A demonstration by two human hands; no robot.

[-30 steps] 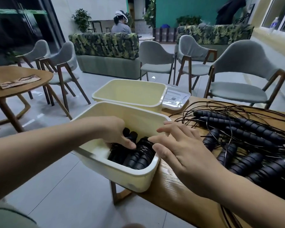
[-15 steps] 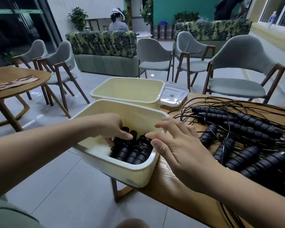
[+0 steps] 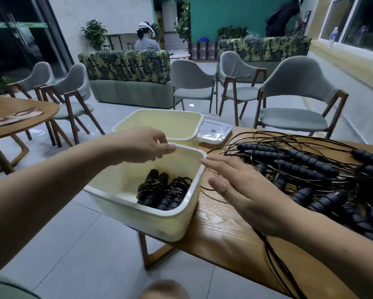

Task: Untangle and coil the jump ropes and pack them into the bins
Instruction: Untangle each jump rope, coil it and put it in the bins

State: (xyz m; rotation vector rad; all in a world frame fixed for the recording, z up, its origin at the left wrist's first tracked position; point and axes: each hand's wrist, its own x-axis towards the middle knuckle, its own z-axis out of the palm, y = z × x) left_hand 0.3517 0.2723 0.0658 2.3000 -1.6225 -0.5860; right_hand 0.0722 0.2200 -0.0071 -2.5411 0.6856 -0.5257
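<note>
We have one view only, worn on the head, looking forward and down across the near corner of the wooden table (image 3: pixel 220 229). The wide lens bows the room at the edges. We sit close: the left hand (image 3: pixel 142 145) and right hand (image 3: pixel 241 190) reach in from the lower sides by the nearer bin (image 3: pixel 159 221). Beyond, we face grey chairs (image 3: pixel 297 100) and a leaf-print sofa (image 3: pixel 125 65)
</note>
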